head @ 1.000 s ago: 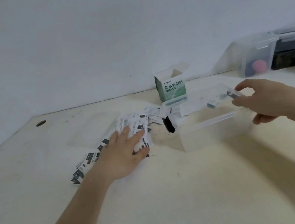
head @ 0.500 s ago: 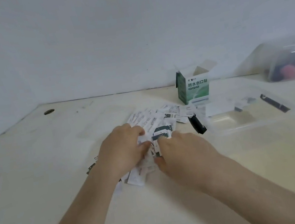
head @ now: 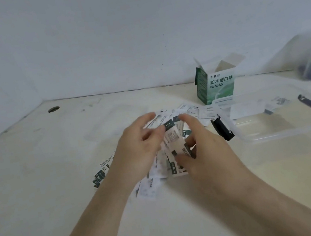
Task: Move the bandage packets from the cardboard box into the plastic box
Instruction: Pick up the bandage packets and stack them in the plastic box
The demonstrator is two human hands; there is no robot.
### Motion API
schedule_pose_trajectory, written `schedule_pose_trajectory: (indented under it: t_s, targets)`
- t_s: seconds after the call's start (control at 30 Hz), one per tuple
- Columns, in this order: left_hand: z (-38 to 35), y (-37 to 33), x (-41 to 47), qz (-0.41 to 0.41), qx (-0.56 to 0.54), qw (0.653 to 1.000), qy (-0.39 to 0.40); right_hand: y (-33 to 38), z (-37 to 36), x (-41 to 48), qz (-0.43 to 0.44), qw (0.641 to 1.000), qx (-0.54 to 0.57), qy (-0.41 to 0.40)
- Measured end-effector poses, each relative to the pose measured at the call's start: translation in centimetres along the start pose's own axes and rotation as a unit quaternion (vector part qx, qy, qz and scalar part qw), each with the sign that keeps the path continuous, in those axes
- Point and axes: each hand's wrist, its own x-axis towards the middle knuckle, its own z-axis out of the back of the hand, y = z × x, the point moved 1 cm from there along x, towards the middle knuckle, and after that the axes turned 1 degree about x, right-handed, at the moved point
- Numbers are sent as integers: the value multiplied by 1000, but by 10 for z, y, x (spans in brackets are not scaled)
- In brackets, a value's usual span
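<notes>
I have both arms reaching forward from the lower edge of view, forearms bare and angling inward so that the wrists come close together. My left hand [head: 139, 149] is turned back-up with its fingers [head: 147, 118] curled. Its thumb tip is against the upper left edge of a small sheaf of bandage packets [head: 172, 138], pinching it. My right hand [head: 207, 148] sits just beside it, also back-up, with the forefinger hooked over the top of the same sheaf and the thumb pressed at its lower edge. The other right fingers are tucked under and I cannot see them clearly. The two hands nearly touch, the sheaf between them.
</notes>
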Motion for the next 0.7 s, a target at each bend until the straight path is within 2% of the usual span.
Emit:
schedule_pose_trajectory:
  t_s: [0.07, 0.13, 0.27, 0.4, 0.53, 0.63, 0.7]
  targets:
    - [3, -3, -2, 17, -94, 995, 32, -2, 0, 3, -12, 998, 57, 2]
    - [4, -4, -4, 22, -106, 992, 59, -5, 0, 3, -24, 992, 122, 4]
    - [8, -4, -1, 31, -102, 994, 13, -6, 4, 0, -32, 981, 193, 2]
    - [9, -4, -2, 35, -129, 990, 43, -4, 7, 0, -36, 974, 221, 35]
    - [14, -1, 0, 59, -150, 987, 15, -5, 3, -1, -42, 970, 237, 14]
    - [19, 1, 1, 90, -195, 977, -2, -5, 6, 0, -76, 947, 313, 0]
    - [17, -3, -1, 114, -251, 961, 21, -3, 7, 0, -92, 931, 352, 22]
